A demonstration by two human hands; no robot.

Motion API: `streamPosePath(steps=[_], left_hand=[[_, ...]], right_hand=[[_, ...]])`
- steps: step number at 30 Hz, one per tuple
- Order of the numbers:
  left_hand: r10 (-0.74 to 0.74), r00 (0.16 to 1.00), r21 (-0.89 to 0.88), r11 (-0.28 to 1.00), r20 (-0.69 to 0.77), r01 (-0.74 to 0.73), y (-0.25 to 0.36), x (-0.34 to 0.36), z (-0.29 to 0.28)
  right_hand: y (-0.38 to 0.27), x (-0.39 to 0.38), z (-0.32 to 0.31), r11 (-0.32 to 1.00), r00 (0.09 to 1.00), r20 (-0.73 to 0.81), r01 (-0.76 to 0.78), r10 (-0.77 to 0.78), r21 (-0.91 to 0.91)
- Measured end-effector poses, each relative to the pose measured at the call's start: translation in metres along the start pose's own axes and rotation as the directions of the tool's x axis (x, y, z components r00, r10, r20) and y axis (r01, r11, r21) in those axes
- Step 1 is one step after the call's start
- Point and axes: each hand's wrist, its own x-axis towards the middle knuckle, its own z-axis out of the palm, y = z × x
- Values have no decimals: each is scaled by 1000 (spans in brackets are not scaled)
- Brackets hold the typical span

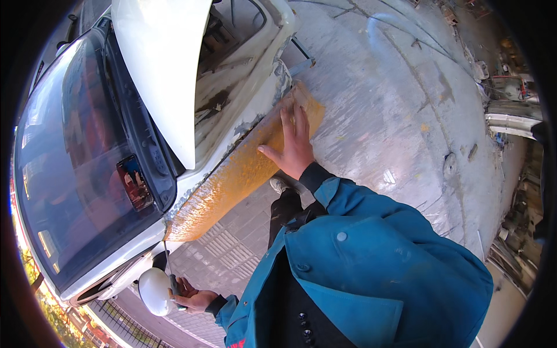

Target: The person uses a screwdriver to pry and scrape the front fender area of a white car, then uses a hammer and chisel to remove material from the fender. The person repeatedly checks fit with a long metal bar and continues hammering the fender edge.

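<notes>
A curved orange-brown body panel (232, 180), glossy and rough-looking, lies along the side of a white car, below the edge of the engine bay. My right hand (296, 139) rests flat on its far end, fingers spread. Down at the left, my left hand (196, 298) is closed around the dark handle of a screwdriver (169, 261). Its thin shaft points up to the panel's near corner, beside the windscreen's base. Exactly what the tip touches is too small to tell. The car's white side mirror (155, 292) is right beside my left hand.
The white hood (165, 64) stands raised over the engine bay (223, 87). A phone (134, 182) lies against the windscreen (69, 151). My shoe (278, 184) shows under the panel on the paved floor. Loose car parts (513, 124) are piled along the right side.
</notes>
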Motion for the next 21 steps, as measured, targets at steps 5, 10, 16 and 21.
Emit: streamPosePath(steps=[5, 10, 16, 21], left_hand=[[-31, 999, -46, 999, -20, 30, 1, -6, 5], [-22, 999, -28, 999, -25, 21, 1, -4, 4], [1, 1000, 15, 1000, -26, -1, 3, -5, 6], [-18, 999, 22, 1000, -29, 18, 6, -6, 9]], right_hand=[[0, -8, -1, 999, 1000, -3, -7, 7, 33], [0, -9, -1, 998, 1000, -19, 9, -8, 56], [6, -9, -5, 1000, 1000, -14, 24, -23, 15], [19, -2, -10, 1000, 999, -20, -30, 30, 1]])
